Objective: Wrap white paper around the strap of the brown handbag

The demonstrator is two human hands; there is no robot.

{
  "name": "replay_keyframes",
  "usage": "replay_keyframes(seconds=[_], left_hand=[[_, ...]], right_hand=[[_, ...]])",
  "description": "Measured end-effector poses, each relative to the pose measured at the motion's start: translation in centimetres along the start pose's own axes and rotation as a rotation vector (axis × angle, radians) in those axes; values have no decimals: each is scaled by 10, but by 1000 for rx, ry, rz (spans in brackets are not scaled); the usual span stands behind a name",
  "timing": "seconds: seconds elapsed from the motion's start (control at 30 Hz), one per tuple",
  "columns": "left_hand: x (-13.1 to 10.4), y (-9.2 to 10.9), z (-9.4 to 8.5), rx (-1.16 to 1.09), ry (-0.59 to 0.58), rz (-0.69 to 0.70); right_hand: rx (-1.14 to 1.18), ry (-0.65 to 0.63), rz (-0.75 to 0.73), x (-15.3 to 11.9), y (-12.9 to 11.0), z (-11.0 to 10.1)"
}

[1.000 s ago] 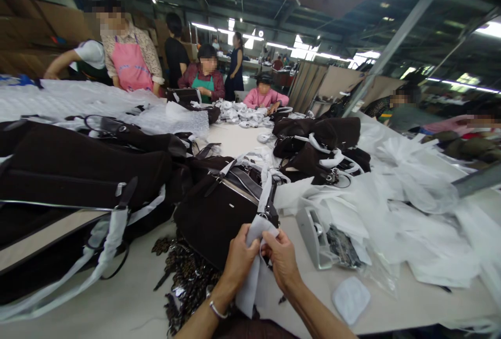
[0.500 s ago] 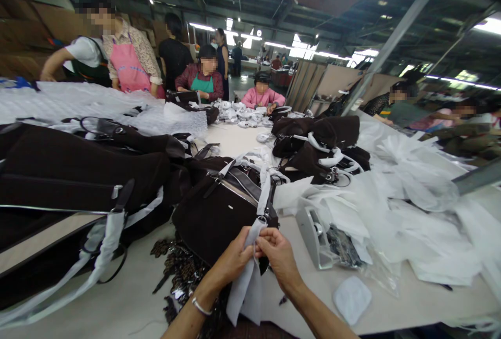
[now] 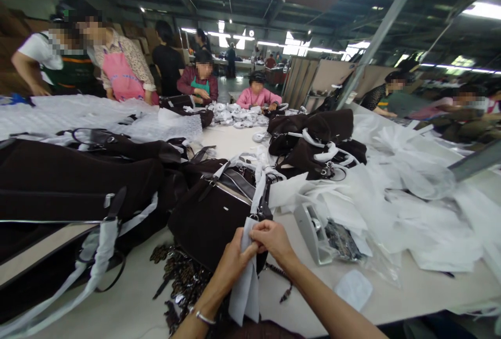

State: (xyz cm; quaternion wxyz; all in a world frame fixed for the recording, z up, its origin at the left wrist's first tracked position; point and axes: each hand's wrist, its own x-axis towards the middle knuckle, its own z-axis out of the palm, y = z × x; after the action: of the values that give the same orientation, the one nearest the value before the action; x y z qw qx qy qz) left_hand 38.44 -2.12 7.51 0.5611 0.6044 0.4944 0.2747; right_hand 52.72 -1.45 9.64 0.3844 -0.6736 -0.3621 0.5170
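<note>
Just in front of me lies a dark brown handbag (image 3: pixel 211 219) with its handles wrapped in white material. A strip of white wrapping (image 3: pixel 246 292) hangs down from a metal ring (image 3: pixel 253 217) at the bag's right side. My left hand (image 3: pixel 234 255) grips this strip from the left, its thumb across the front. My right hand (image 3: pixel 272 239) pinches the strip's upper part close below the ring. Beneath and beside the hands a heap of dark chains with metal parts (image 3: pixel 183 276) rests on the table. One dark chain end (image 3: pixel 286 292) shows under my right forearm.
A larger dark bag (image 3: pixel 70 182) fills the left. More dark bags (image 3: pixel 313 135) are piled beyond, right of centre. A grey tape dispenser (image 3: pixel 311 232) and white wrapping sheets (image 3: pixel 422 224) lie on the right, near a pale rounded pad (image 3: pixel 354 289). Several people work around the table.
My right hand has shifted up along the strip, and the strip is now folded narrower at the ring. The chain end has come into sight. The view has turned slightly.
</note>
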Motion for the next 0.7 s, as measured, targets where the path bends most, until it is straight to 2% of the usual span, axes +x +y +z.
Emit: replay_keyframes(seconds=[0.13, 0.27, 0.37, 0.43, 0.5, 0.53, 0.6, 0.63, 0.7], left_hand=[[2, -6, 4, 54, 67, -48], [6, -15, 4, 79, 100, -51], [9, -17, 0, 60, 108, -27], [10, -16, -3, -26, 73, -54], [11, -15, -5, -174, 29, -159], [11, -15, -6, -252, 24, -218], [9, -15, -6, -366, 37, -293], [9, -16, -6, -395, 41, -305], [8, -16, -5, -414, 34, -321]], right_hand=[[-393, 84, -227, 1, -5, -5], [-685, 94, -287, 1, -8, 0], [-743, 22, -370, 1, -14, 2], [-585, -105, -345, 1, -18, -10], [-323, -201, -247, 2, -18, -42], [-230, -181, -200, 3, -15, -66], [-210, 5, -145, 7, -2, -125], [-292, 139, -125, 10, 8, -158], [-407, 278, -67, 16, 35, -216]])
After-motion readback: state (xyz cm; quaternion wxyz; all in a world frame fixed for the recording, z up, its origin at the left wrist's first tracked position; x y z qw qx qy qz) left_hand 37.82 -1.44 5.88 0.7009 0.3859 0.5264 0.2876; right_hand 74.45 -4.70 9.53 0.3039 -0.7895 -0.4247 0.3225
